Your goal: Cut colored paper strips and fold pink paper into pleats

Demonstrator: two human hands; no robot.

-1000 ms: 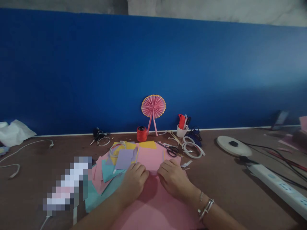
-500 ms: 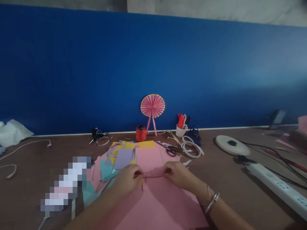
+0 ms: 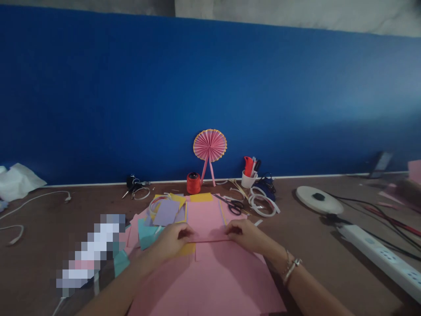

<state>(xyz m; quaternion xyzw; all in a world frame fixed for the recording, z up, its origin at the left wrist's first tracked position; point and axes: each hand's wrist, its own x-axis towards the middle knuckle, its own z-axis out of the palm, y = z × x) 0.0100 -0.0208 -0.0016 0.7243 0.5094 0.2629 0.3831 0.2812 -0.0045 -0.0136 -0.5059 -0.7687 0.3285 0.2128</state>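
Observation:
A large pink paper sheet (image 3: 210, 281) lies on the brown table in front of me. Its far edge is turned up into a narrow folded strip (image 3: 210, 239). My left hand (image 3: 171, 240) pinches the left end of that strip, fingers closed. At the right end my right hand (image 3: 246, 233), with bracelets on the wrist, pinches it the same way. Beyond the fold lie more paper pieces: pink (image 3: 205, 215), lilac (image 3: 166, 212), yellow (image 3: 201, 197) and teal (image 3: 146, 233).
Black scissors (image 3: 234, 206), white rings (image 3: 261, 204), a red spool (image 3: 193, 182), a white cup of pens (image 3: 248, 177) and a pink paper fan (image 3: 209, 147) stand near the blue wall. A white power strip (image 3: 381, 259) and cables lie right; a white disc (image 3: 319, 199) too.
My hands moved apart from the middle, lifted the pink sheet's far edge into a narrow fold, and now hold its two ends slightly farther from me.

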